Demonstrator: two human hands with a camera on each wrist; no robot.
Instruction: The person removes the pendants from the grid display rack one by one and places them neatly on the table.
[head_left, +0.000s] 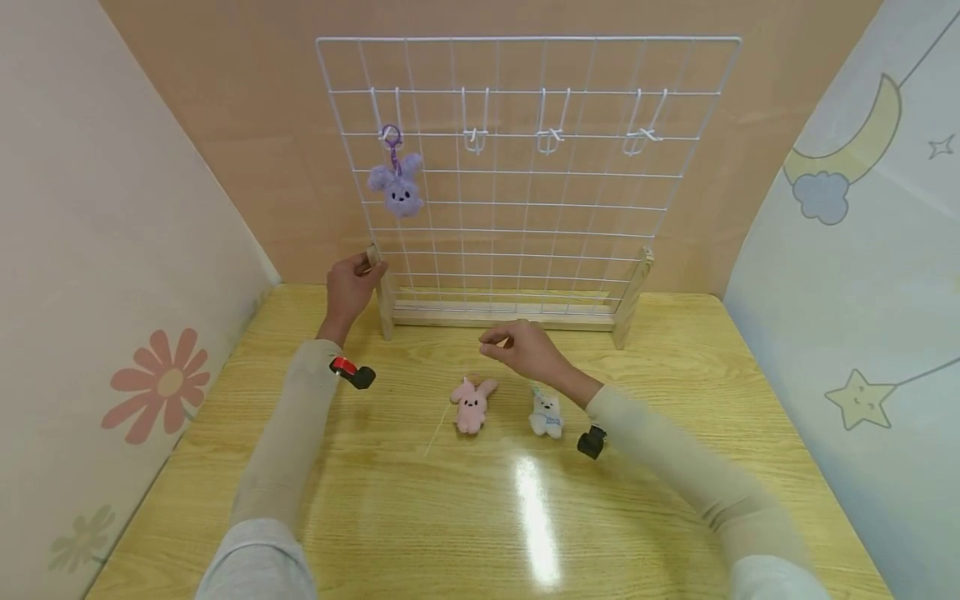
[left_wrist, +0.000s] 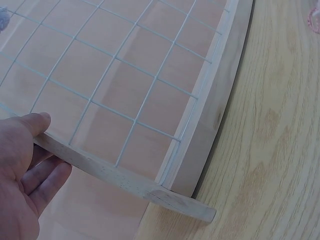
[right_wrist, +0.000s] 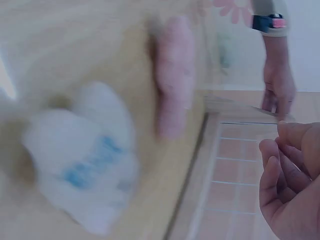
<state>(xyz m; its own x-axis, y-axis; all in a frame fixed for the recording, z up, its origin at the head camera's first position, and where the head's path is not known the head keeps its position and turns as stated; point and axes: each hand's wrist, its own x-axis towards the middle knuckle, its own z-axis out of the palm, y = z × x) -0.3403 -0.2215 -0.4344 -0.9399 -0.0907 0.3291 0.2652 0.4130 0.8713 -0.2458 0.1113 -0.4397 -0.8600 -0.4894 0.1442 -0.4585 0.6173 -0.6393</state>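
Note:
My left hand (head_left: 352, 287) grips the top of the left wooden upright (left_wrist: 120, 177) of a white wire grid rack (head_left: 525, 200), thumb on one side and fingers on the other. My right hand (head_left: 528, 350) is over the table in front of the rack's base. Its fingers are loosely curled with nothing between them. Below it lie a pink bunny plush (head_left: 471, 406) and a white plush toy (head_left: 546, 415) with blue lettering, both apart from the hand. On the rack's leftmost hook hangs a purple bunny plush keychain (head_left: 402, 193) by its purple ring.
Three more white wire hooks, including one at the rack's right (head_left: 642, 137), carry nothing. A second wooden upright (head_left: 632, 300) supports the grid's right side. Patterned panels stand left (head_left: 165, 250) and right (head_left: 847, 275) of the wooden table (head_left: 420, 517).

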